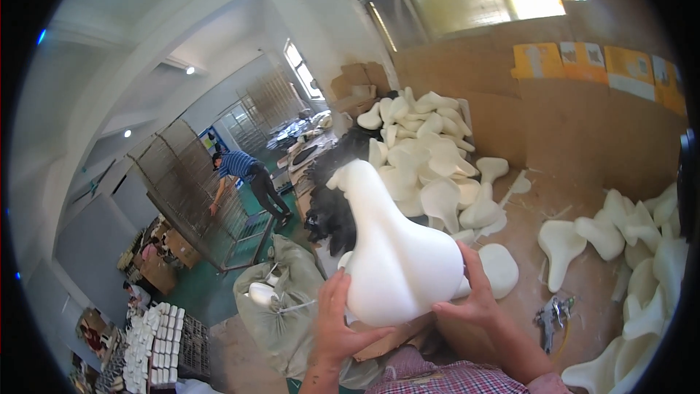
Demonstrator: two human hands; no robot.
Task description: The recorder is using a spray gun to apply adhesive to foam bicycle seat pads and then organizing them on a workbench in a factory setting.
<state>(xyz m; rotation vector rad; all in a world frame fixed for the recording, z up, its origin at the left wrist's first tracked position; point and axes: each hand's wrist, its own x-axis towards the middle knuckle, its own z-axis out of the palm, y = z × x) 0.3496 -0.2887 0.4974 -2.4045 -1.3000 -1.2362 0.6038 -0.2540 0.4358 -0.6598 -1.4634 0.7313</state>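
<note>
So I'm watching this through the head cam, and the piece in play is a white saddle-shaped foam piece (397,248), dead centre of the frame, held up in front of the body. Narrow nose points to the upper part of the frame and leans left, wide end faces the wearer.

Left hand (339,332) is clamped on the wide end's left side, fingers along the flank, thumb by the lower edge. Right hand (481,306) does the same on the other side, so both are closed on the one piece. How hard they squeeze, I can't tell.

My take on holding it well: grip the wide end like this, palms off the top face, light pressure, because I'd guess it dents or marks easily. Tilt with both wrists together so the nose doesn't dip. There's a little lump by the nose tip; can't tell if it belongs to this piece, so I'd angle that end closer for a look.

Also watch your elbows: spray gun (550,317) at lower right near the right forearm, loose pile of pale saddles (430,153) right behind the nose, greenish sack (281,284) just left of the left hand.
</note>
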